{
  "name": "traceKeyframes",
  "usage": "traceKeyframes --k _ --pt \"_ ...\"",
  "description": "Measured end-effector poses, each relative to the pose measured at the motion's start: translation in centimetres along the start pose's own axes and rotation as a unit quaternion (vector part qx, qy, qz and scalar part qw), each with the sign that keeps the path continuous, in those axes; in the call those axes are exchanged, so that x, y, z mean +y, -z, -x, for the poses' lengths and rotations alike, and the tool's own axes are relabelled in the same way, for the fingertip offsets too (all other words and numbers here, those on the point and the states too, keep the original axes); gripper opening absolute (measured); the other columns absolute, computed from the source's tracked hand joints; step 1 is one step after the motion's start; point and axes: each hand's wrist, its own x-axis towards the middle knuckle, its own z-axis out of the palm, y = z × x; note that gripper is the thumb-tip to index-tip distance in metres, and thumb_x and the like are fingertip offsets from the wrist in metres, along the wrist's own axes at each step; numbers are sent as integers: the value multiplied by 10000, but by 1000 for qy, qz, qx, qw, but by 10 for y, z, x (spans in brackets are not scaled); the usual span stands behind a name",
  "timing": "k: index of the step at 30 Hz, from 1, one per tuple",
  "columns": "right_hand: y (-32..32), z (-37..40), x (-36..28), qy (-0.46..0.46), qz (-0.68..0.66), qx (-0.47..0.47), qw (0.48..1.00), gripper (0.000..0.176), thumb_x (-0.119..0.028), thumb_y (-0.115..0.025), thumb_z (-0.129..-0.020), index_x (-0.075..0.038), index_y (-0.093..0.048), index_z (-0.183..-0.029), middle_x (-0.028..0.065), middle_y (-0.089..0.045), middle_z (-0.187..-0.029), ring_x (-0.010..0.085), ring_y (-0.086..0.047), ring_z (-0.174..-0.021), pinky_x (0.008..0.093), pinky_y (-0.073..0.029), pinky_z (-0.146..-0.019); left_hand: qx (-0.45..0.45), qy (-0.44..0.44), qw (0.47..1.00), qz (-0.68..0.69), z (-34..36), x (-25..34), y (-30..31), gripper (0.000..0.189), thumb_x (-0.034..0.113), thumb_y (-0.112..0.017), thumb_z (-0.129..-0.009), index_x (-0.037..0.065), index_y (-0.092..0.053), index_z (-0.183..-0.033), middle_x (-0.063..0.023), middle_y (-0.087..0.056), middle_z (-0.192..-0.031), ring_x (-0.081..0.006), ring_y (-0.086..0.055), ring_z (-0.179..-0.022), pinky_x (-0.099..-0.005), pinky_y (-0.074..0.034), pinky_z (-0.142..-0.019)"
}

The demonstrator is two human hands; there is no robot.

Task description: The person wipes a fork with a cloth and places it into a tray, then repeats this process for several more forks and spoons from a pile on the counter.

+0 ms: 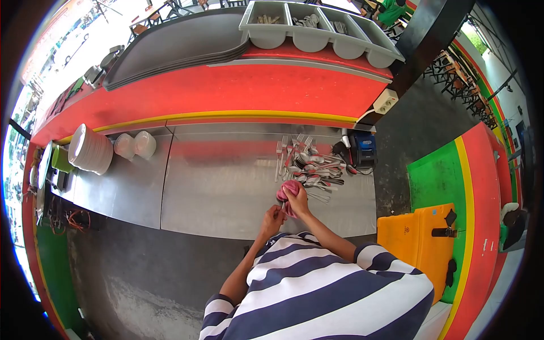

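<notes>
My right hand [297,200] is closed around a bunched pinkish-red cloth [290,187], just above the near part of the steel counter [218,192]. Close beside it, my left hand [273,219] pinches the end of a thin piece of metal cutlery [283,206]. Most of that piece is hidden by the cloth and fingers, so its kind cannot be made out. Beyond both hands lies a loose heap of spoons and forks [317,168], with several forks [300,141] laid at its far side.
Stacked white plates [90,150] and white bowls [136,145] stand at the counter's left. A blue-and-black device [362,149] sits right of the cutlery. On the red ledge are dark trays [181,45] and a grey cutlery bin [317,34]. A yellow-orange box [416,235] stands at right.
</notes>
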Motion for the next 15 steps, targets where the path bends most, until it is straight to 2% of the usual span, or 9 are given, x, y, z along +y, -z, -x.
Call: traceKeyframes --k 2,5,6,9,10,13,15 --pt "-1 -4 8 13 0 15 1000 471 -291 -752 -833 1 -557 -1148 123 -652 -1037 216 -627 -963 338 -480 -878 -10 10 1000 8 10 6 2 191 166 -558 -973 -22 -565 -945 -50 -617 -713 -90 -543 -607 -245 -446 -561" --pt "-3 -18 19 91 8 126 988 525 -255 -789 -799 15 -517 -1159 147 -640 -1027 274 -629 -928 360 -479 -878 -32 32 999 6 16 26 8 216 188 -551 -983 -24 -569 -949 -43 -613 -721 -89 -542 -631 -245 -449 -588" --pt "9 -17 -7 21 -50 53 997 552 -221 -806 -780 -10 -499 -1188 150 -631 -1044 275 -622 -955 361 -471 -893 -37 34 999 2 19 31 9 204 176 -554 -976 -26 -570 -948 -48 -614 -714 -90 -541 -617 -244 -448 -575" --pt "21 -31 -5 85 24 27 996 525 -204 -804 -779 -36 -511 -1181 147 -627 -1055 271 -620 -973 357 -470 -894 -34 41 999 -4 26 43 11 192 164 -552 -972 -26 -572 -948 -50 -613 -710 -93 -544 -611 -244 -450 -573" --pt "25 -33 -6 64 27 23 997 521 -207 -805 -774 -52 -516 -1179 143 -624 -1072 270 -617 -997 351 -468 -897 -31 44 999 -5 28 46 10 193 163 -550 -973 -26 -572 -947 -49 -612 -711 -94 -545 -615 -244 -452 -578" --pt "33 -40 -12 100 47 82 990 516 -229 -797 -787 -43 -517 -1177 151 -623 -1081 263 -612 -1016 350 -464 -903 -10 43 999 -1 31 47 7 181 149 -538 -977 -26 -575 -946 -46 -609 -716 -97 -549 -626 -247 -459 -596" --pt "39 -42 -13 33 -5 103 994 468 -306 -725 -864 -14 -523 -1168 135 -615 -1090 224 -587 -1015 335 -448 -904 7 31 999 20 28 40 4 184 149 -534 -983 -27 -574 -946 -48 -612 -723 -99 -551 -630 -247 -462 -600"
